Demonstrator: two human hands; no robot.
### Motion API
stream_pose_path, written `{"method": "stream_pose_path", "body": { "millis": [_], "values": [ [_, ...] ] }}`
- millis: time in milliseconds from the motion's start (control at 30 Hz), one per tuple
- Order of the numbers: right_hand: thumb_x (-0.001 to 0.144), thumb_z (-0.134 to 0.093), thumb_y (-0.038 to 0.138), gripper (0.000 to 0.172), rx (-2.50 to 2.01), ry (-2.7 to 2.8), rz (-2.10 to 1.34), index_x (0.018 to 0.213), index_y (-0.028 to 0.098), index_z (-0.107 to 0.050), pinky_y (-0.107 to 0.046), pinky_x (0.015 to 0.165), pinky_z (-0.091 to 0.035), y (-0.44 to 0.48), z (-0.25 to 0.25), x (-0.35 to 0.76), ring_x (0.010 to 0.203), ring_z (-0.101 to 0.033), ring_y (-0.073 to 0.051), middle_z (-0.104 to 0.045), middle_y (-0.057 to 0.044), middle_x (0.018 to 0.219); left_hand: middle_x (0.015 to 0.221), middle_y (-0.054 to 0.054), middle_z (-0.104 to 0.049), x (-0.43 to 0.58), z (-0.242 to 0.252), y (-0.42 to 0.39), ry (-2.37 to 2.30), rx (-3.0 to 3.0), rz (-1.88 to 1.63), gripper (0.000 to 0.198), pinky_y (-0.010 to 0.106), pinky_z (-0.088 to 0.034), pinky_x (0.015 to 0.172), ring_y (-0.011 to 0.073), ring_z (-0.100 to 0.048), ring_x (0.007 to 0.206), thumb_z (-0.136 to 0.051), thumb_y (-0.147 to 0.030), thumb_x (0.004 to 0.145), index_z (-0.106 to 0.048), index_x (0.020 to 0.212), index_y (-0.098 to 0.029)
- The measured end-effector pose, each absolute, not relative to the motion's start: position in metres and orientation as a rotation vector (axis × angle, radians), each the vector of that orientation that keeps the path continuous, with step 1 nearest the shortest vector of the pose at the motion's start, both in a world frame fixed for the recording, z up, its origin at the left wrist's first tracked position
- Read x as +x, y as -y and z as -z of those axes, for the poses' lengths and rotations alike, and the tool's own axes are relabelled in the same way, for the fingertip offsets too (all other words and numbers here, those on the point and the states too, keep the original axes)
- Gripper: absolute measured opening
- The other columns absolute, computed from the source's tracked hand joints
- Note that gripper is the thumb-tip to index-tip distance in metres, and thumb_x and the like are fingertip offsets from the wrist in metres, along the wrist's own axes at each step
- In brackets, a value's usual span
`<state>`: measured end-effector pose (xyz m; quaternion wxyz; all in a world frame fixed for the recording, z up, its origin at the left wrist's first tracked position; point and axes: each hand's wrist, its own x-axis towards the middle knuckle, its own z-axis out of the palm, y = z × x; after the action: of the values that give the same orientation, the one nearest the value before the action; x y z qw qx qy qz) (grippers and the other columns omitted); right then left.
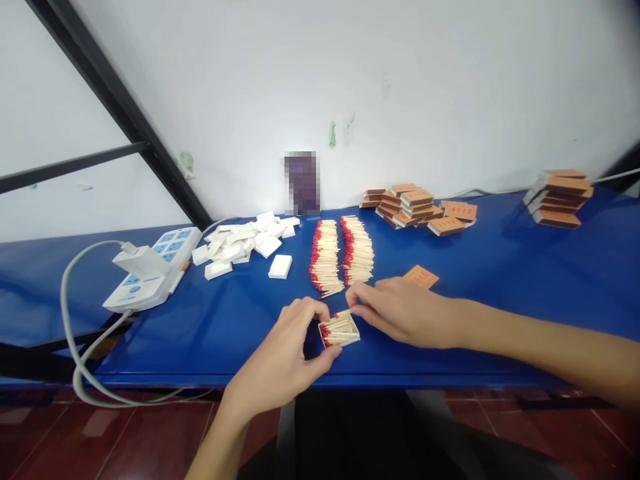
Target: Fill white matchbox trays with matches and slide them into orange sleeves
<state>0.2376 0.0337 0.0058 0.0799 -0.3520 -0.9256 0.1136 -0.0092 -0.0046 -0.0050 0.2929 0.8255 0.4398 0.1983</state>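
The left hand (285,353) holds the little tray (340,329) of matches near the table's front edge (400,381). The right hand (400,310) pinches its far side.

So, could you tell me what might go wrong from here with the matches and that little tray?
The tray sits near the table's front edge; a nudge from the left hand could tip it off. The right hand rests close to the loose match rows and might scatter them.
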Motion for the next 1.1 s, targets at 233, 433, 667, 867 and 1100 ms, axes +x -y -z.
{"method": "stream_pose_path", "body": {
  "millis": [233,433,667,867,1100],
  "values": [
    [0.106,-0.032,0.030,0.021,-0.924,2.796,-0.350,0.103,0.020,-0.051,-0.030,0.061,-0.027,-0.022,0.009,0.225,0.060,-0.051,-0.018,-0.063,-0.001,0.076,0.105,0.001,-0.056,-0.008,0.007,0.005,-1.143,2.213,-0.541,0.015,0.032,-0.040,0.086,0.0197,-0.049,0.096,-0.059,-0.027,0.095,-0.045,0.098,-0.024],
    [0.104,-0.039,0.032,0.018,-0.968,2.720,-0.449,0.098,0.021,-0.052,-0.029,0.059,-0.025,-0.024,0.008,0.227,0.061,-0.051,-0.017,-0.060,0.001,0.072,0.102,-0.001,-0.060,-0.007,0.004,0.005,-1.084,2.254,-0.565,0.025,0.032,-0.038,0.087,0.0187,-0.049,0.096,-0.059,-0.026,0.097,-0.038,0.084,-0.022],
    [0.101,-0.044,0.031,0.011,-0.989,2.622,-0.625,0.099,0.021,-0.048,-0.027,0.057,-0.024,-0.029,0.005,0.227,0.058,-0.049,-0.014,-0.053,0.005,0.067,0.105,-0.003,-0.065,-0.007,0.004,0.003,-1.114,2.211,-0.604,0.024,0.032,-0.040,0.089,0.0182,-0.054,0.098,-0.068,-0.025,0.092,-0.045,0.086,-0.023],
    [0.103,-0.042,0.031,0.015,-0.899,2.640,-0.668,0.106,0.021,-0.052,-0.026,0.057,-0.026,-0.034,0.004,0.230,0.056,-0.047,-0.012,-0.052,0.005,0.066,0.112,-0.005,-0.066,-0.009,0.005,0.004,-1.147,2.190,-0.567,0.015,0.033,-0.040,0.097,0.0191,-0.054,0.109,-0.070,-0.029,0.091,-0.057,0.098,-0.027],
    [0.102,-0.046,0.040,0.022,-0.846,2.664,-0.674,0.106,0.020,-0.056,-0.025,0.057,-0.027,-0.034,0.001,0.230,0.057,-0.051,-0.012,-0.056,0.005,0.066,0.110,-0.001,-0.068,-0.009,0.003,0.003,-1.040,2.233,-0.563,0.010,0.036,-0.040,0.098,0.0204,-0.056,0.108,-0.067,-0.027,0.094,-0.058,0.090,-0.024]
  ]
}}
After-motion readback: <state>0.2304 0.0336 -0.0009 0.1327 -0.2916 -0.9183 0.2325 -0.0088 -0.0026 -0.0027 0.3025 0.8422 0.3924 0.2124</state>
